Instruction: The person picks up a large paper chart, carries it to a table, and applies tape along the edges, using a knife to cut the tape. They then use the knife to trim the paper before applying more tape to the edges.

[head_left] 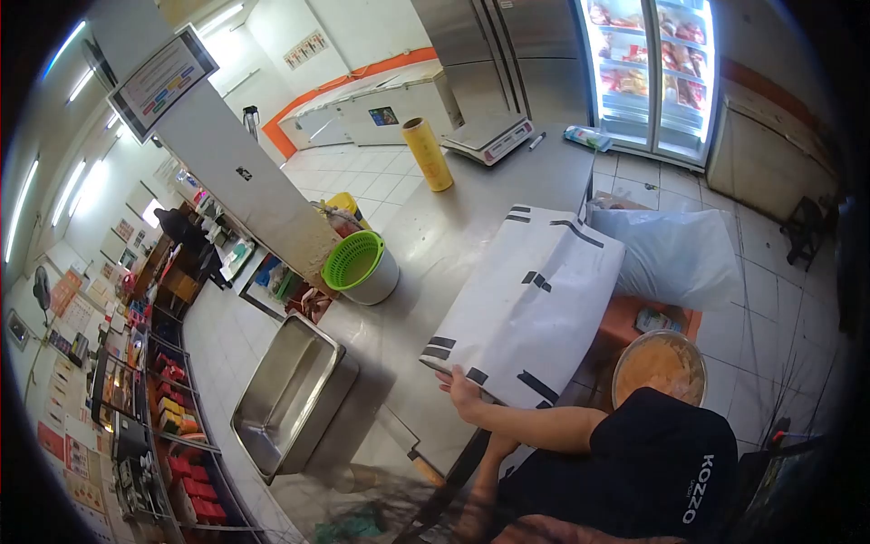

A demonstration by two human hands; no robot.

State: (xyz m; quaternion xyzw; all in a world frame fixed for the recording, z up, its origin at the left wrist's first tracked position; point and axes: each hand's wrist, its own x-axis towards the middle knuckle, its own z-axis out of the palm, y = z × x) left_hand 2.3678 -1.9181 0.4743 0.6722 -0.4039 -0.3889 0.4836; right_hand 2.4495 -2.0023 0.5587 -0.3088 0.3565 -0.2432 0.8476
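A large white package (535,304) with black bar marks lies on the steel table (399,335). My right hand (464,397) grips its near left corner, the fingers at the edge of the white covering. My left hand (503,443) is below my right forearm, near the table's front edge; the arm hides most of its fingers. A knife (421,461) with a wooden handle lies to the left of my hands. Beyond it stands a deep steel pan (294,399), with nothing visible inside.
A green colander (353,260) sits in a white bucket (376,288). Farther back are a yellow roll (426,156) and a scale (489,139). A bowl of orange food (660,370) and a pale plastic bag (675,254) are on the right. A lit fridge (648,72) stands behind.
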